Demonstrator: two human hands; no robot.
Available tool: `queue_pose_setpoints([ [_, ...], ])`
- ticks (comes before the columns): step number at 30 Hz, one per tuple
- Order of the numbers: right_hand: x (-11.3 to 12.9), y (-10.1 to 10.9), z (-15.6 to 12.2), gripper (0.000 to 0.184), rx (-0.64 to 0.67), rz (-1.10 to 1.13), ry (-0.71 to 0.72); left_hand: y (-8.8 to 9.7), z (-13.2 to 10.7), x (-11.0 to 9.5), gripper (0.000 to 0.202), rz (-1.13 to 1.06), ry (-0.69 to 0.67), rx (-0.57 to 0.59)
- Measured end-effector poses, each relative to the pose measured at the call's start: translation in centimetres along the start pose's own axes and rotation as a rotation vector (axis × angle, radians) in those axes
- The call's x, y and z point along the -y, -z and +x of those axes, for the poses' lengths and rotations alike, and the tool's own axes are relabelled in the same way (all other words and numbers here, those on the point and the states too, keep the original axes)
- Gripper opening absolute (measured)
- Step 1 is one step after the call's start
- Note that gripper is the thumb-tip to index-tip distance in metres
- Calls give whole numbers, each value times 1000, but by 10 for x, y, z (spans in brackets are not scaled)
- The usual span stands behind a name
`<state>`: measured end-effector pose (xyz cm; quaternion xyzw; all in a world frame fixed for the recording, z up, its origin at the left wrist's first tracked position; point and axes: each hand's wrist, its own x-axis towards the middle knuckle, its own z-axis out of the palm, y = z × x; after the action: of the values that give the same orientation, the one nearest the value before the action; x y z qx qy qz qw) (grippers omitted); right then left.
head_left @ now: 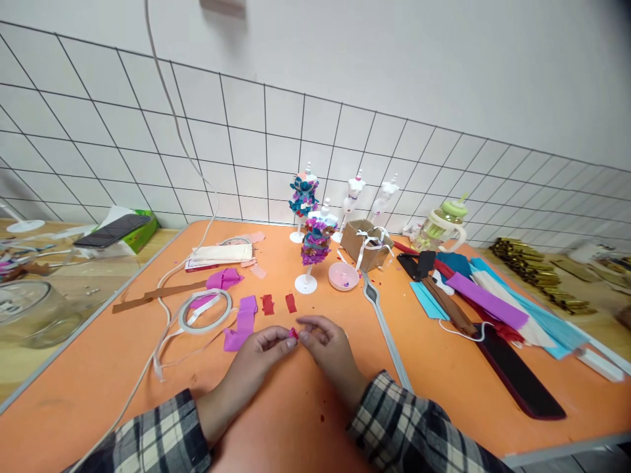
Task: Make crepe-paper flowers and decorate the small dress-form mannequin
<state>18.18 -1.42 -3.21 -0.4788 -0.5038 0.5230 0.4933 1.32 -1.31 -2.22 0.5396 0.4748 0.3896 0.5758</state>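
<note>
Both hands meet low over the orange table (123, 368). My left hand (256, 361) and my right hand (328, 348) pinch a tiny red paper piece (293, 334) between their fingertips. Just beyond lie two small red paper squares (279, 303) and purple crepe strips (240, 323). Further back stands a small white mannequin stand (314, 246) covered in purple, red and blue paper flowers. A second decorated stand (302, 197) is behind it.
A tape roll (204, 311) and white ribbon lie left. A pink bowl (344, 276), brown box (365, 244), two bare mannequins and a green-lidded bottle (441, 230) stand behind. Coloured crepe strips (488, 299) spread right. A wire grid lines the wall.
</note>
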Motion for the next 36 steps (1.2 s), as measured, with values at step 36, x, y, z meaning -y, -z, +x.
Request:
queue_pose_setpoints([
  [36, 6, 16, -4, 11, 188, -319, 90, 10, 4, 5, 26, -157, 105, 196],
])
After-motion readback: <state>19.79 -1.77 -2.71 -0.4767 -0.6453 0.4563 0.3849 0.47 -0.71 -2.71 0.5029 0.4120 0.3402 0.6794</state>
